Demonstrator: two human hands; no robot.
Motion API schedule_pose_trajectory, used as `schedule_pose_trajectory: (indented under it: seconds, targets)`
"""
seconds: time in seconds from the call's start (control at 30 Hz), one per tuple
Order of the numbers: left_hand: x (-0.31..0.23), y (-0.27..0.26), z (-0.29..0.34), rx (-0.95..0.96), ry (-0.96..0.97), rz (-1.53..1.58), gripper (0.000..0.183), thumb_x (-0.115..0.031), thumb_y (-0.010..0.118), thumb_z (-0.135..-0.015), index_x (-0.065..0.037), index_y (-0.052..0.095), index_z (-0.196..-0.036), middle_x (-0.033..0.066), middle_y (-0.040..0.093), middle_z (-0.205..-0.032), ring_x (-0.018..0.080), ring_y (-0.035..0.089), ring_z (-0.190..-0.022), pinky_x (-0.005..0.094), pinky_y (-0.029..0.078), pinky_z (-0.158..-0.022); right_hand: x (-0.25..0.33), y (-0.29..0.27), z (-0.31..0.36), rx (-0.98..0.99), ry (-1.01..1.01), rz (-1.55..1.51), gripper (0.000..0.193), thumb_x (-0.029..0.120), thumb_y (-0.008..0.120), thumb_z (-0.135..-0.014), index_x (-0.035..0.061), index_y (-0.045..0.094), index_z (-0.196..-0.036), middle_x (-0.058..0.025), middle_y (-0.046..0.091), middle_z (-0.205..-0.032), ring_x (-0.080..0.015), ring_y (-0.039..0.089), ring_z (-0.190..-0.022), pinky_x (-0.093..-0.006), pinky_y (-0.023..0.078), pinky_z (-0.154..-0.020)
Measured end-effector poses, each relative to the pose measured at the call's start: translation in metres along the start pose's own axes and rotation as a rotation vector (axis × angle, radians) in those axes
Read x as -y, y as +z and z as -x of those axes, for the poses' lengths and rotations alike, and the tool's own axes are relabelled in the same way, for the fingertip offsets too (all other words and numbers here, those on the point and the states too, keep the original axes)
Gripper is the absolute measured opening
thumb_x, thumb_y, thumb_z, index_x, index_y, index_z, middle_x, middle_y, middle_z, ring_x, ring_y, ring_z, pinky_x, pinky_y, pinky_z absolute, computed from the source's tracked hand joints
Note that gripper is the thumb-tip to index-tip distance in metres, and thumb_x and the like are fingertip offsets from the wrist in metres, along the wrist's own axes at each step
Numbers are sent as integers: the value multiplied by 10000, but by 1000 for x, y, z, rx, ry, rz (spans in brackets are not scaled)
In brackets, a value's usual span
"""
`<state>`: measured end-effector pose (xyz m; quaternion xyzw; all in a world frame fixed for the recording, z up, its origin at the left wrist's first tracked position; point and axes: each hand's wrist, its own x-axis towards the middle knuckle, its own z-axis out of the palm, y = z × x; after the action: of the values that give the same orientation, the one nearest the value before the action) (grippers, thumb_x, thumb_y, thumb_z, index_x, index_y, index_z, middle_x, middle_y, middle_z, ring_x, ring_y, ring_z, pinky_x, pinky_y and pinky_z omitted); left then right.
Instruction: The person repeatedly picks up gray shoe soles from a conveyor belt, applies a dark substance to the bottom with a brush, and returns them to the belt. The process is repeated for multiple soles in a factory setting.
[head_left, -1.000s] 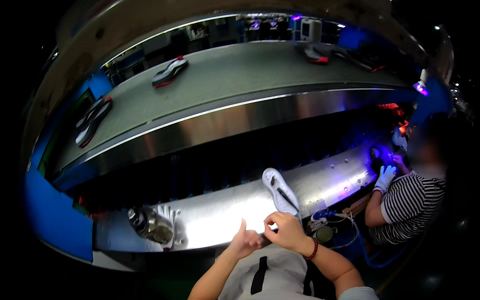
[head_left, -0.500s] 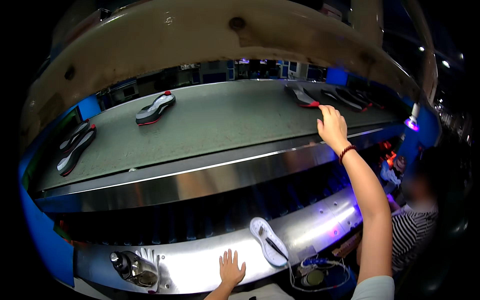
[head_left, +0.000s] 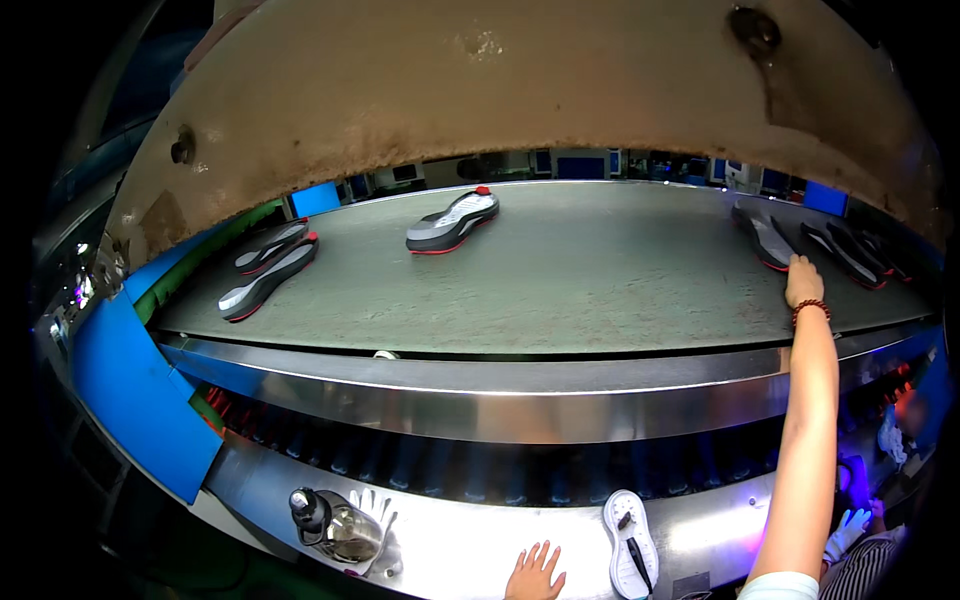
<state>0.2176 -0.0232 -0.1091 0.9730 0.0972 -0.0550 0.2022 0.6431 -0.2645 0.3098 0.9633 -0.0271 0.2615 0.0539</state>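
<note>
My right hand (head_left: pixel 804 284) stretches across the green conveyor belt (head_left: pixel 600 290), its fingers closed at the red-edged near end of a grey and black shoe sole (head_left: pixel 765 238). The fingertips are partly hidden from view. My left hand (head_left: pixel 535 574) lies flat with spread fingers on the metal ledge (head_left: pixel 450 535) and holds nothing. Right of it is a white shoe sole (head_left: pixel 641 517) with a thin black object lying on top.
Another sole (head_left: pixel 453 222) rests mid-belt, two more (head_left: pixel 268 277) at left, several (head_left: pixel 850 258) at far right. A dark-capped bottle (head_left: pixel 308 515), metal container (head_left: pixel 353 532) and white glove (head_left: pixel 372 506) stand on the ledge. A beige hood (head_left: pixel 480 80) overhangs. Someone's gloved hand (head_left: pixel 845 535) shows lower right.
My right hand has reached farther right and now meets the sole's red end. The view has turned right and come closer to the belt. My left hand stays flat on the ledge.
</note>
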Motion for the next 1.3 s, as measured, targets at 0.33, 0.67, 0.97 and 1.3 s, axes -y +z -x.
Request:
schedule_pose_trajectory:
  seconds: [0.33,0.67,0.97,1.3]
  targets:
    - [-19,-39,-2,-131,178,-120,576,-419,369,-854,-79,326,-1317,172,284,-1366,311,244,-1267,450,163,-1038,17,-73,87,-377,-581,-607,211,-7,575,-745,-12,477,-931,-181,494,-1105,-338,560,-871,-385,450,-758]
    - [-19,-86,4,576,305,2279,899,-722,244,-755,-52,227,-1354,152,230,-1397,280,255,-1273,378,133,-1068,-11,-179,429,-325,-1289,-1061,158,63,526,-807,62,449,-945,-120,601,-870,-270,600,-763,-378,489,-732]
    - [8,-136,79,303,105,2471,720,-563,505,-723,-52,423,-1222,195,478,-1148,333,466,-1084,584,323,-920,45,-65,568,292,-1064,-1290,407,202,625,-777,31,426,-1087,-144,554,-1100,-266,547,-1005,-338,435,-852]
    - [80,-111,163,-14,-142,2441,710,-605,430,-742,-103,418,-1243,202,479,-1160,369,461,-1076,633,289,-907,-16,108,603,1150,1559,-2064,825,796,398,-636,40,465,-961,-125,515,-953,-264,486,-857,-334,390,-685]
